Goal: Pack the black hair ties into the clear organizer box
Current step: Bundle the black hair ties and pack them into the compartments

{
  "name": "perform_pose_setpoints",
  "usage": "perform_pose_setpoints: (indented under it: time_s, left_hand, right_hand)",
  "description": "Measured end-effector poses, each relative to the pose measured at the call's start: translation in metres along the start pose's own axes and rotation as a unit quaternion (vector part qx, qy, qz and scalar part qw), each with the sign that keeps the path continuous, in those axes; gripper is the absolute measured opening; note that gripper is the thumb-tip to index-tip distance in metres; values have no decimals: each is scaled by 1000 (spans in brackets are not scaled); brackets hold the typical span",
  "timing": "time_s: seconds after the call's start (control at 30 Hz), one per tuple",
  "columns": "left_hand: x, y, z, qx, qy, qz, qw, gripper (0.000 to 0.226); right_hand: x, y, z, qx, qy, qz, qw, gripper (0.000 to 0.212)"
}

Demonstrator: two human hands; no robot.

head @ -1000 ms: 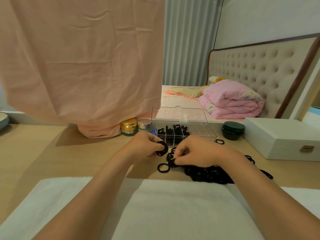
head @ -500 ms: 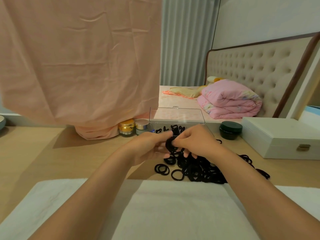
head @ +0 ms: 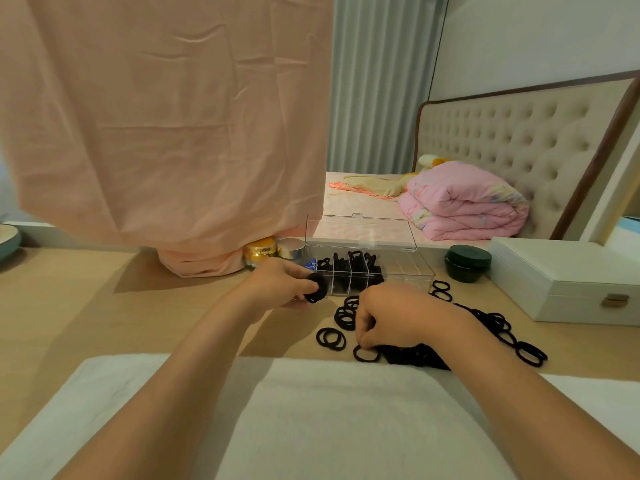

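Black hair ties (head: pixel 412 355) lie in a loose heap on the table (head: pixel 86 306), near the front right of the clear organizer box (head: pixel 412 271), and a few more rings sit scattered around the heap. The box stands at the back of the table with its lid (head: pixel 360 232) raised upright. Ties already sit in its left and middle compartments.

The left hand (head: pixel 280 282) is curled around a small bundle (head: pixel 316 288) of ties, held just in front of the box's left end. The right hand (head: pixel 391 317) reaches down to the near left edge of the heap, thumb and fingertips closed in a pinch on a single tie (head: pixel 366 354) that lies right at the edge of the white cloth (head: pixel 329 410) spread across the near side of the table.

Right of the box stand a dark green jar (head: pixel 467 263) and a white case (head: pixel 568 282). To its left, a gold jar (head: pixel 261 251) and a silver jar (head: pixel 291 247) sit partly under a hanging pink cloth (head: pixel 166 116).
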State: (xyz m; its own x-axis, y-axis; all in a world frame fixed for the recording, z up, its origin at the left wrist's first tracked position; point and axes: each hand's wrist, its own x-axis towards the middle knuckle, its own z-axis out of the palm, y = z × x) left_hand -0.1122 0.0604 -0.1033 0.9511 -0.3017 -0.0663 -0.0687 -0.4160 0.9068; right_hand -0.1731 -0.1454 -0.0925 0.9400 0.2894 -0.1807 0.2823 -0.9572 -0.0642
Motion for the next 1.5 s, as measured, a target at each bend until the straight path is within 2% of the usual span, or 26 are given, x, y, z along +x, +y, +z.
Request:
perform_pose_setpoints:
  time_s: [0.13,0.2,0.3,0.43,0.6,0.67,0.77,0.83,0.93,1.03,1.1,1.2,1.27,1.4,1.5]
  left_hand:
    - [3,-11,-2,41,9,15,999,19]
    - [3,-14,-4,45,12,19,999,16]
    - [3,-15,-5,46,11,23,999,17]
    - [2,-15,-5,45,1,30,999,20]
    - [2,-14,-3,48,-2,31,998,23]
    - [1,-14,-1,47,-6,31,998,23]
    - [-1,-11,3,24,-21,36,999,19]
    - [-1,-10,6,-37,-45,27,998,20]
    - [-2,-3,11,-186,-106,-3,977,21]
    - [-5,7,16,-262,-136,-13,955,30]
    - [-7,12,20,-243,-139,7,960,31]
    - [-6,17,27,-162,-88,39,982,25]
    - [-3,20,28,-163,-83,39,982,27]
    - [6,35,30,-164,-123,53,977,27]
    - [16,51,36,-140,-109,87,980,28]
  right_hand:
    - [1,-3,-2,140,62,-16,988,8]
    - [7,-10,2,169,92,-19,981,9]
    - [15,-20,10,105,89,-24,990,25]
    - [21,-27,15,-5,65,-24,998,24]
    - [20,-28,16,3,90,-24,996,13]
    - [18,-25,14,40,101,-19,994,10]
    - [16,-16,3,215,174,-1,961,8]
    - [14,-12,-3,287,225,15,931,8]
    - [12,-8,-4,311,263,43,913,8]
    - [11,-5,-4,322,282,77,900,9]
    - [9,-3,-5,328,286,87,896,10]
    - [6,0,-9,350,284,86,889,7]
    - [4,6,-14,372,281,87,881,3]
    - [-4,23,-23,476,201,76,853,38]
    - [-8,37,-32,535,175,72,823,35]
